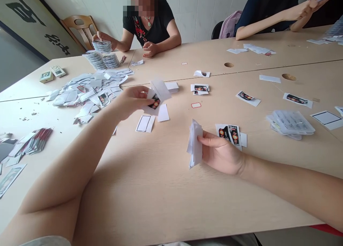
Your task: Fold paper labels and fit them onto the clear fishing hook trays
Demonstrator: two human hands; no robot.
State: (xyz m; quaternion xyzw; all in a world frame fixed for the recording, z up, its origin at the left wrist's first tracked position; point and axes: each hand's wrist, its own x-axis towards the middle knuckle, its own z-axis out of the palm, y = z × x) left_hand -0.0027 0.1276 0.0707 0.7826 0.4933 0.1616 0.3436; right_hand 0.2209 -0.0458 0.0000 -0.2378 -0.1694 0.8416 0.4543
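- Slips of white paper point(194, 143) stand in a loose stack, clenched by the right grip point(221, 153); they can slide out if the pressure becomes weak.
- Printed paper slips point(155, 102) are pinched by the left grip point(131, 102) above the tabletop point(150, 189); thin paper can bend or drop.
- Printed cards point(229, 134) lie just beside the right grip.
- Farther, a heap of white slips point(88, 92) could swallow a dropped piece.
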